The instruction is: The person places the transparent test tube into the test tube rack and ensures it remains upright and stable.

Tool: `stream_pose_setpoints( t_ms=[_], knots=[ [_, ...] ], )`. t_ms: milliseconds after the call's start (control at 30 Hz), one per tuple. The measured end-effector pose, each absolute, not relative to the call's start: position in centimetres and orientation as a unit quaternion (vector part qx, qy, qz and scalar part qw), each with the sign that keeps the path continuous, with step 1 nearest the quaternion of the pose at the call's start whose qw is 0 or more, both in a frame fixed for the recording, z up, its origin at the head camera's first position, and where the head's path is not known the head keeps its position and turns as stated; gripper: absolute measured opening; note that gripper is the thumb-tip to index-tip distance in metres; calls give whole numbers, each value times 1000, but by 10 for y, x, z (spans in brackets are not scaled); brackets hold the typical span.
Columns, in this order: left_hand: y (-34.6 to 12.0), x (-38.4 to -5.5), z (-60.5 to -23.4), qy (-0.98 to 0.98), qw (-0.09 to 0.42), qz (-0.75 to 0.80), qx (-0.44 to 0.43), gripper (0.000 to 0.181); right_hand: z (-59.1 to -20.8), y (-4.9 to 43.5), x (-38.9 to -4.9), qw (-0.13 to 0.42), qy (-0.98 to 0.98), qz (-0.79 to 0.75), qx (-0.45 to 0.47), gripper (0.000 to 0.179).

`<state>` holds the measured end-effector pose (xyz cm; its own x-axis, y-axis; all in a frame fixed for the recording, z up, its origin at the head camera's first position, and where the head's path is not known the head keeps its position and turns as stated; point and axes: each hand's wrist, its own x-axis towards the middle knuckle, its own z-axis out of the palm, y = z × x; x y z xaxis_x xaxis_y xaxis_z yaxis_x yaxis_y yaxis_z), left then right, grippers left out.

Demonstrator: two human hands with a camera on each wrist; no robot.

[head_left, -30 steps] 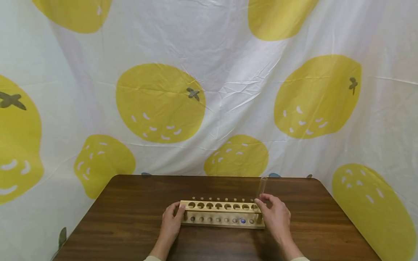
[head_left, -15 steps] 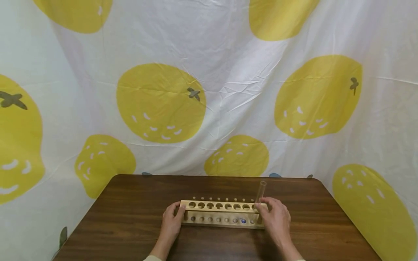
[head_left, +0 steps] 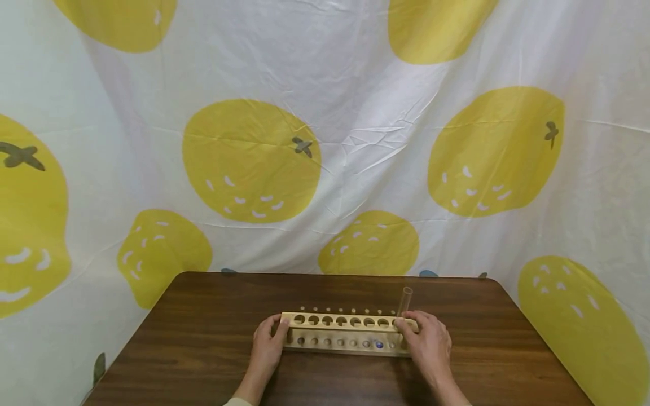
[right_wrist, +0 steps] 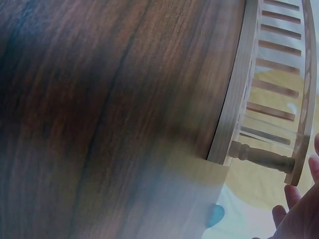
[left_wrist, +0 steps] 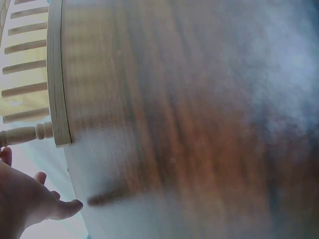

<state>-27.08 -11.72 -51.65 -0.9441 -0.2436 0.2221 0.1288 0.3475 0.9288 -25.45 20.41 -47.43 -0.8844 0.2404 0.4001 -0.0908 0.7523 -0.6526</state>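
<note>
A wooden test tube rack stands on the table in the head view. It has a row of round holes on top and pegs behind. My left hand grips its left end, thumb at the front corner. At the other end, my right hand pinches a clear glass test tube, which stands slightly tilted in the rightmost hole. Through the side of the rack, the right wrist view shows the tube's lower part. A blue spot shows in the lower board.
The brown wooden table has rounded far corners. Behind it hangs a white cloth printed with large yellow lemons. In the left wrist view, the rack's turned end post is close to the fingers.
The right hand has moved slightly down, and the test tube has sunk lower into the rightmost hole. The left hand and the rack have stayed in place.
</note>
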Motion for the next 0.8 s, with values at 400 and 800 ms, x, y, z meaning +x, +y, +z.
stream_pose_setpoints(
  t_ms=[400,800],
  knots=[
    [-117,-270,-516,-804,165,-570,38,36,-474,204,-255,233,-907,348,-40,30],
    [-118,-270,-515,-807,163,-567,33,37,-472,203,-253,218,-912,345,-38,33]
  ],
)
